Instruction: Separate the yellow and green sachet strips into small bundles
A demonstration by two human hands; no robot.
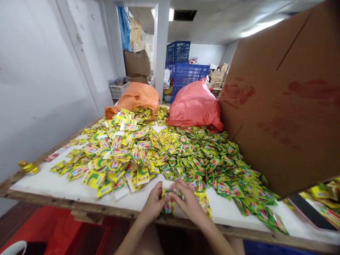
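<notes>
Here, both hands (172,203) pinching sachets (168,205), near table edge (79,203).

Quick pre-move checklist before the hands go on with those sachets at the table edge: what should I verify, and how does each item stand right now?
1. Both hands on the stack of sachets: ok, left hand and right hand grip it from either side.
2. Stack squared up: cannot tell, fingers cover most of it.
3. Stack over the table, not past its edge: ok, though close to the edge.
4. Loose sachets within reach: ok, the pile lies just beyond the hands.
5. Cardboard box clear of the hands: ok, it stands to the right, apart.
6. Count in the stack: cannot tell.
</notes>
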